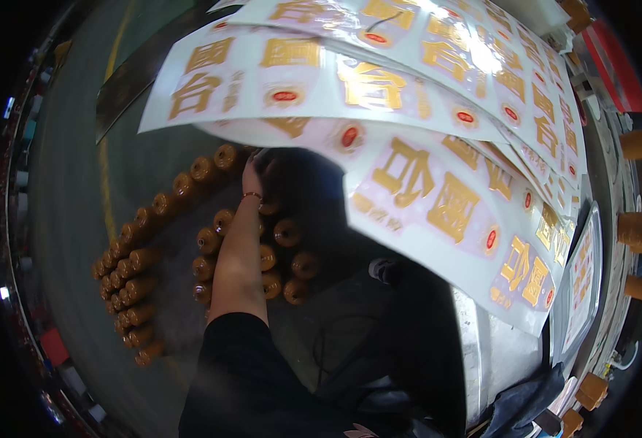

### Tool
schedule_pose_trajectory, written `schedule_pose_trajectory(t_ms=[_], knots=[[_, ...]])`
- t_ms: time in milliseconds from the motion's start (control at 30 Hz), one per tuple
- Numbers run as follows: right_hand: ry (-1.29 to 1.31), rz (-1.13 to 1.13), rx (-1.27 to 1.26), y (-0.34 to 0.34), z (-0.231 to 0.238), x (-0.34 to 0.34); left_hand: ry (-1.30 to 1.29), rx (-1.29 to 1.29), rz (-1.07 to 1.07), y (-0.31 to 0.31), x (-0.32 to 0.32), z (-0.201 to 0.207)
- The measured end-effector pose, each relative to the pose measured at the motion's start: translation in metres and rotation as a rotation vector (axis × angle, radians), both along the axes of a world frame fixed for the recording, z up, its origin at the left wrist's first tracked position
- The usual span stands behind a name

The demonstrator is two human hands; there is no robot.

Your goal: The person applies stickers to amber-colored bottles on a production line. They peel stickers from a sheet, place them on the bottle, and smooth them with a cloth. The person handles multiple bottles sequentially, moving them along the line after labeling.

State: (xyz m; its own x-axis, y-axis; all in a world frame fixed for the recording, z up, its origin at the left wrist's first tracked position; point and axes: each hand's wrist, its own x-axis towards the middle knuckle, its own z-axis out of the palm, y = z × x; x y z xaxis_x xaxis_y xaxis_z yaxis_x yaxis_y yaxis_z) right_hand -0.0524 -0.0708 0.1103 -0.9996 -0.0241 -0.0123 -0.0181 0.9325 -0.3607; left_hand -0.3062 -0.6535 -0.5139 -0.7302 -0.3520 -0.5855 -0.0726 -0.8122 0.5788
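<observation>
Label sheets (pixel 379 95) overhang brown bottles (pixel 211 237) as my left hand (pixel 254 175), grip unclear, reaches; I'd advise lifting slowly.

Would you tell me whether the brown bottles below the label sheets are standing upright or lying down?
Lying down: the brown bottles lie on their sides in rows, capped necks pointing the same way, beside the left hand under the label sheets.
</observation>
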Motion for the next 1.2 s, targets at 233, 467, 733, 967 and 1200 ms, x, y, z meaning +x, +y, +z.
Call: schedule_pose_trajectory(t_ms=[233,467,733,967,1200], knots=[[-0.298,-0.065,0.027,0.016,0.002,0.002,-0.018,-0.161,-0.16,-0.047,0.018,-0.049],[-0.254,-0.012,-0.097,0.012,0.002,-0.008,-0.233,-1.105,-0.425,-0.009,0.048,-0.007],[-0.137,-0.429,-0.582,0.106,0.028,0.092,-0.434,-1.2,-0.275,0.031,0.102,0.122],[0.208,-0.964,-0.761,0.329,-0.008,0.149,-0.416,-0.957,-0.198,0.118,0.134,0.225],[0.288,-0.787,0.038,0.464,-0.025,-0.078,0.089,-0.517,0.0,0.139,0.178,0.304]])
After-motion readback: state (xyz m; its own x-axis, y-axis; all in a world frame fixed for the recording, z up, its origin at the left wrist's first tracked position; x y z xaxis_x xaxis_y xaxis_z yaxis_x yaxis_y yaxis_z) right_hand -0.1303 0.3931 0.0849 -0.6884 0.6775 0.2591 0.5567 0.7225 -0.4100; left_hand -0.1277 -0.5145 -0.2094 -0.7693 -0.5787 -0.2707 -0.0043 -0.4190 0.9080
